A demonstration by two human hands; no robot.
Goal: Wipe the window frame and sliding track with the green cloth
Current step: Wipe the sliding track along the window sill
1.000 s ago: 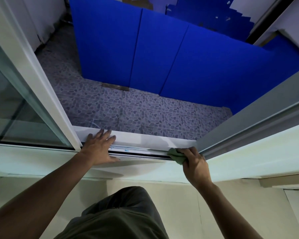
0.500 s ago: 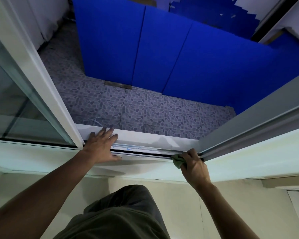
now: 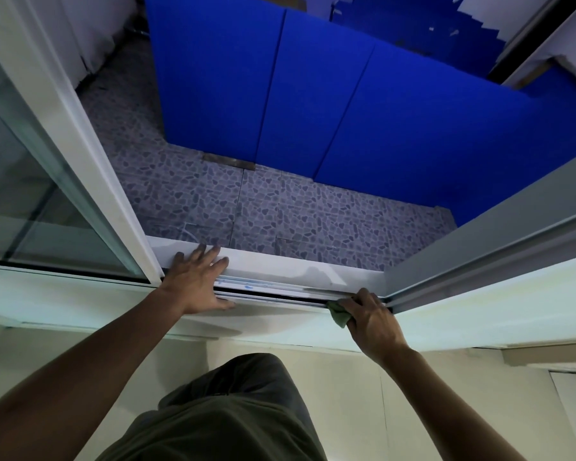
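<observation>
My right hand [image 3: 371, 319] grips the bunched green cloth [image 3: 338, 314] and presses it on the sliding track [image 3: 273, 292] at its right end, close to the grey upright of the window frame [image 3: 479, 247]. Only a small fold of cloth shows left of the fingers. My left hand [image 3: 197, 281] lies flat with spread fingers on the white sill and track, beside the white sash upright [image 3: 90, 161] of the glass pane.
Beyond the open window lies a pebble-patterned tiled floor [image 3: 296, 207] backed by blue panels [image 3: 346, 94]. The glass pane [image 3: 24, 194] fills the left. A pale wall ledge [image 3: 479, 311] runs under the track, and my dark-clothed leg [image 3: 226, 414] is below.
My right hand has slid the cloth along the track to the right, up to the grey upright. My left hand has stayed in place on the sill.
</observation>
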